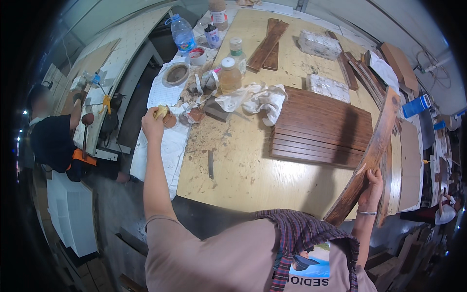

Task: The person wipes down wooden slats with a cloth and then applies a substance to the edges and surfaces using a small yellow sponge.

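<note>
My left hand [152, 125] is closed on a small yellowish wad [161, 111], a cloth or sponge. It sits at a small round container of brown stuff [170, 120] on the white-covered left side of the table. My right hand [372, 187] grips the edge of a long brown wooden plank [374, 146], which slants up and away at the right. A plastic bag of reddish-brown material [195, 115] and a dark block [217, 109] lie right of my left hand. Crumpled white cloth [258, 100] lies beside a stack of brown boards [321, 124].
Jars [230, 75], a water bottle [183, 34] and a round bowl [176, 74] stand at the back left. A thin metal strip [210, 164] lies near the front. Wrapped white blocks [319, 45] and crossed planks [268, 46] lie farther back. Another person [53, 136] works at the left.
</note>
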Demonstrator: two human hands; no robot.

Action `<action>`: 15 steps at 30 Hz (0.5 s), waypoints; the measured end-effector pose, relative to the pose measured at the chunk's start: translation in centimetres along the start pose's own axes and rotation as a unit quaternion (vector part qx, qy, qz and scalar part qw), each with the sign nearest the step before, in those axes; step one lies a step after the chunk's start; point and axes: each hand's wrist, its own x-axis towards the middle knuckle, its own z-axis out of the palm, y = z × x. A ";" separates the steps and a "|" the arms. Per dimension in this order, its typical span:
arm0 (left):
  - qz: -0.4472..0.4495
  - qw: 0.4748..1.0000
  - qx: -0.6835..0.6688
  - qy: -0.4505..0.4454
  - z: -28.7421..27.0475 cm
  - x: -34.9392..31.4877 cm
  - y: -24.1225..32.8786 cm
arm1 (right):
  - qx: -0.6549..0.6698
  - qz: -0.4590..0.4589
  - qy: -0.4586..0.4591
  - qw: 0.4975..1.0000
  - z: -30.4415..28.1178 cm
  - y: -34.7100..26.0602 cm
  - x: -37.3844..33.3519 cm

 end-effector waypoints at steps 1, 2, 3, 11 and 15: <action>0.002 1.000 0.006 -0.001 -0.1 0.0 0.0 | 0.000 -0.001 0.003 1.000 0.3 -0.1 0.1; -0.011 0.999 -0.032 0.024 -0.3 0.0 -0.1 | -0.001 -0.002 0.005 1.000 0.7 -0.1 0.1; -0.021 0.996 -0.072 0.048 -0.5 0.0 0.3 | -0.001 -0.004 0.011 1.000 1.3 -0.3 -0.1; -0.251 0.735 -0.625 -0.077 -3.6 -2.4 4.2 | -0.028 -0.017 -0.041 0.999 3.8 -0.4 0.5; -0.258 0.655 -0.691 -0.164 -3.8 -4.8 8.5 | -0.021 -0.011 -0.070 0.997 7.2 -1.3 0.5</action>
